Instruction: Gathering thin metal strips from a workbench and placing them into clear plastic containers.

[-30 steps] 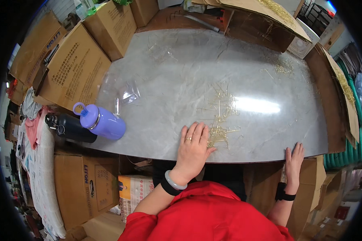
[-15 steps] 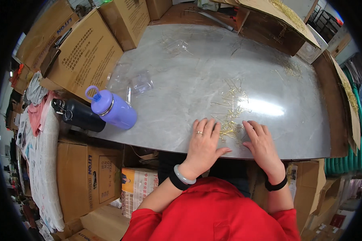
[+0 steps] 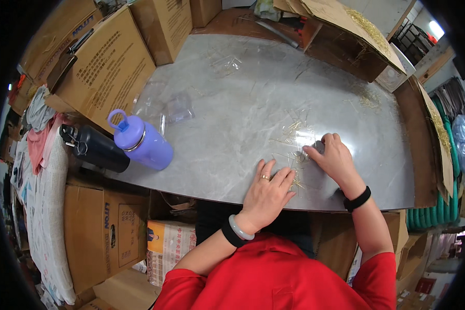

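Note:
Thin gold wire hooks (image 3: 294,126) lie in a loose, tangled strip on a grey marbled tabletop (image 3: 232,134). My left hand (image 3: 267,192) rests at the near end of the strip, fingers stretched out, its fingertips over and beside a few gold wires. Just right of the strip is my right hand (image 3: 336,157), palm down with bent fingers; thumb and fingertips are apart. A dark patch shows between them, and I cannot tell whether it is shadow or a thing. A few wires lie close to the right thumb.
A purple bottle (image 3: 144,144) and a black bottle (image 3: 99,150) stand at the left edge. Clear plastic pieces (image 3: 180,107) lie behind them. Cardboard boxes (image 3: 106,67) line the back left; an open carton (image 3: 349,49) with gold wires on top is at the far right.
My right hand has moved away from me along the wire strip, its fingers now more bent. My left hand has shifted slightly nearer and right. The strip's near wires have moved.

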### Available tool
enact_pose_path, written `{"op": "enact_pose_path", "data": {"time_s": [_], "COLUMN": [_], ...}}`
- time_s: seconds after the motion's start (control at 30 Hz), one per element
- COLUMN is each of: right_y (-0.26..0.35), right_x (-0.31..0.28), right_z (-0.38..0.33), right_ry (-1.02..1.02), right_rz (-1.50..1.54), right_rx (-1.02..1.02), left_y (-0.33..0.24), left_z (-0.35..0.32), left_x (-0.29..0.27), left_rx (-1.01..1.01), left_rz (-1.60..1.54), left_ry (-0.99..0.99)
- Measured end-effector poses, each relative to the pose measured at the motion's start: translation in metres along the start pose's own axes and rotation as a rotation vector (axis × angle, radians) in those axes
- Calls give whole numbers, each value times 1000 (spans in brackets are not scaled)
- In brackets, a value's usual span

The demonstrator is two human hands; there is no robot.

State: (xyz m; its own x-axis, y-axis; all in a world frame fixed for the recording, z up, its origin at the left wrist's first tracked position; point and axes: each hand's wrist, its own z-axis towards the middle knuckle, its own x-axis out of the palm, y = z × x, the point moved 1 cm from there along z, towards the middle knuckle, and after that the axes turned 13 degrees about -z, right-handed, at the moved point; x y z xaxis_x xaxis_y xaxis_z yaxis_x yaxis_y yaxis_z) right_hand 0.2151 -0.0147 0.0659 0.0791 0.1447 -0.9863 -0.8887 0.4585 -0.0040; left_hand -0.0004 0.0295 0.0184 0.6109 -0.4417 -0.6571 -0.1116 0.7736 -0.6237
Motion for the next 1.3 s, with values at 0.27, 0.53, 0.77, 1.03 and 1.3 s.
{"op": "enact_pose_path", "data": {"time_s": [0.27,0.53,0.77,1.03,1.3], "right_y": [2,6,-12,5,18], "right_x": [-4,-8,-19,-4,-7], "right_z": [-8,-40,-74,-73,6], "right_ry": [204,100,-6,-46,165], "right_rz": [101,93,249,207,91], "right_rx": [-222,-505,-336,-351,-358], "left_y": [3,3,1,4,-6], "left_z": [-4,-2,-2,-2,0], "left_x": [3,5,3,5,-1], "left_rx": [-10,-27,-70,-20,-46], "left_rz": [-42,-1,53,42,39], "left_ry": [-15,-14,1,50,49]}}
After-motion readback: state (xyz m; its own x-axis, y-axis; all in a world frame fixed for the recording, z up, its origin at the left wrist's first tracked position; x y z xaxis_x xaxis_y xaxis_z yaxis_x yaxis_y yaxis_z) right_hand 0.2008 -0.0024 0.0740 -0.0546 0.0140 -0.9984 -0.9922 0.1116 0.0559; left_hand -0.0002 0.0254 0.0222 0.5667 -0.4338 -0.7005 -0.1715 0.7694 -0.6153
